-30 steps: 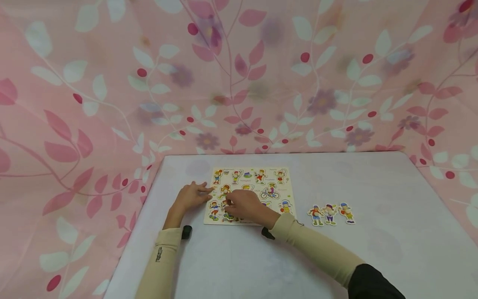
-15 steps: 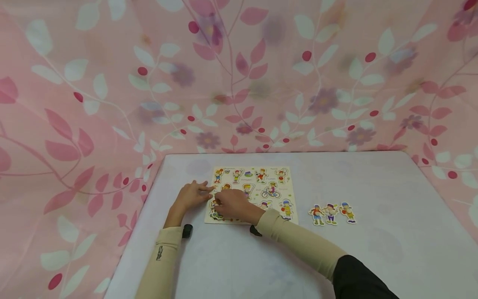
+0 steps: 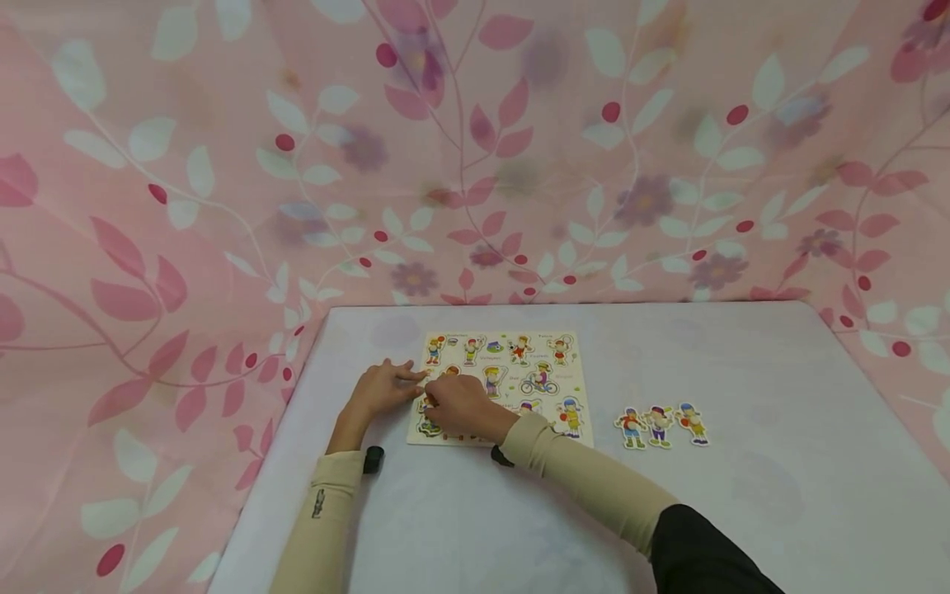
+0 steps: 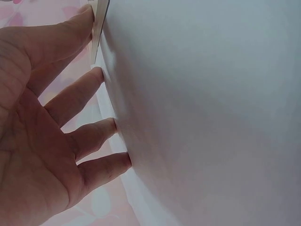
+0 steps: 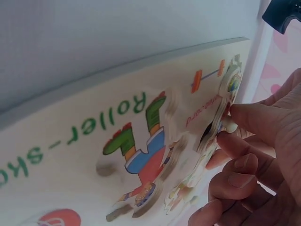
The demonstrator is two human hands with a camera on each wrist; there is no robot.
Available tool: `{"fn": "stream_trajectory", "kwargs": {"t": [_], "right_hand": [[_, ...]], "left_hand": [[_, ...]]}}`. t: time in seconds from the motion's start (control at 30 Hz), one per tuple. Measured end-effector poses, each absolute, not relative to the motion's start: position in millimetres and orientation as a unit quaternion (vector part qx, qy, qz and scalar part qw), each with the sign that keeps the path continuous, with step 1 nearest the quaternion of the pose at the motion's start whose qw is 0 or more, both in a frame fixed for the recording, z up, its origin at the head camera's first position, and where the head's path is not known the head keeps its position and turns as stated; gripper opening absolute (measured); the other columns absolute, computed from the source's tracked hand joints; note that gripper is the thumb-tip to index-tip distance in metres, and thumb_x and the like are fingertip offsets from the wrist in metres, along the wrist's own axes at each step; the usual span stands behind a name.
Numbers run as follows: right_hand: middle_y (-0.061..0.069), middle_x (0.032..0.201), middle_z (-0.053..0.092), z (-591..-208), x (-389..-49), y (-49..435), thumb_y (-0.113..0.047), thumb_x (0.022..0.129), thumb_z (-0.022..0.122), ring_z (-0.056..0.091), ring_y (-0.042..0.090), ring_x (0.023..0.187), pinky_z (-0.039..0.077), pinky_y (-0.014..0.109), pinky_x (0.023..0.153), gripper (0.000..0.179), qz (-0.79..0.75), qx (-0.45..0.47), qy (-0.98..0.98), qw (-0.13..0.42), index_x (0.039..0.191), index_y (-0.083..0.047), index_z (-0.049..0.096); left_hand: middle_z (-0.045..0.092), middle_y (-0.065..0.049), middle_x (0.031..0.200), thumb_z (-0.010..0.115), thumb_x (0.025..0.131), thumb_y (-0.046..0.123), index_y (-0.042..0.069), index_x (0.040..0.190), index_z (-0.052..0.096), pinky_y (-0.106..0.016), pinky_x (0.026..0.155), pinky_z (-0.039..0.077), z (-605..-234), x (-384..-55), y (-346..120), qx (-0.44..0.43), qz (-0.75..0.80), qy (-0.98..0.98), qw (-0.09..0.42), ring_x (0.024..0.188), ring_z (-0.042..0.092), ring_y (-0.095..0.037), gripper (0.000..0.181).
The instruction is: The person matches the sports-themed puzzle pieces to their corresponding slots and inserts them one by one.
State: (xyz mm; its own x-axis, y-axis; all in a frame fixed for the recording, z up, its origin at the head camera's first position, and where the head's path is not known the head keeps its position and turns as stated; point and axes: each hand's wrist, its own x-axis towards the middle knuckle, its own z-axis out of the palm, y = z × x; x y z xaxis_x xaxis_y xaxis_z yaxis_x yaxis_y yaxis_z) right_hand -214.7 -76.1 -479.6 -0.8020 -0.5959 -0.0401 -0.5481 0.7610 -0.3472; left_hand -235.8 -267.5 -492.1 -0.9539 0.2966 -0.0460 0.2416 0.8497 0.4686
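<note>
On the cream rectangular board (image 3: 512,393), the right hand (image 3: 465,405) pinched a flat multicoloured piece (image 5: 214,123) that tilting could jam, while the left hand (image 3: 380,391), fingers extended, touched the edge.

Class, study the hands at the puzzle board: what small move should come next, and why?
Probably ease the pinched puzzle piece down against the board: the right hand holds it at the near-left corner, and the left hand touches the board's left edge.
</note>
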Motion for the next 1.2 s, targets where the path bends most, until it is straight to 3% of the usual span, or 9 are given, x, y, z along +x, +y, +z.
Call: {"fn": "stream_trajectory", "kwargs": {"t": [0.6, 0.93, 1.2], "right_hand": [[-0.008, 0.058, 0.047, -483, -214, -81, -0.033, 0.094, 0.066, 0.044, 0.007, 0.051, 0.031, 0.025, 0.045, 0.032, -0.150, -0.311, 0.935, 0.078, 0.068, -0.020, 0.053], [-0.011, 0.075, 0.058, -476, -210, -56, -0.040, 0.092, 0.068, 0.050, 0.006, 0.060, 0.040, 0.025, 0.051, 0.020, -0.158, -0.301, 0.938, 0.063, 0.087, -0.021, 0.068], [-0.012, 0.073, 0.056, -471, -194, -29, -0.038, 0.090, 0.070, 0.047, 0.005, 0.061, 0.038, 0.024, 0.053, 0.017, -0.166, -0.305, 0.937, 0.045, 0.084, -0.022, 0.067]], "left_hand": [[0.058, -0.012, 0.134, 0.075, 0.087, 0.028, 0.017, 0.118, 0.074, -0.060, 0.106, 0.034, -493, -237, -268, 0.147, 0.234, 0.960, 0.049, 0.131, 0.036, -0.056, 0.032], [0.057, -0.010, 0.136, 0.076, 0.087, 0.031, 0.019, 0.118, 0.074, -0.060, 0.107, 0.032, -494, -237, -266, 0.138, 0.228, 0.962, 0.056, 0.133, 0.033, -0.056, 0.034], [0.057, -0.009, 0.136, 0.075, 0.088, 0.032, 0.020, 0.119, 0.074, -0.060, 0.107, 0.032, -495, -237, -267, 0.132, 0.229, 0.963, 0.056, 0.133, 0.034, -0.055, 0.033]]}}
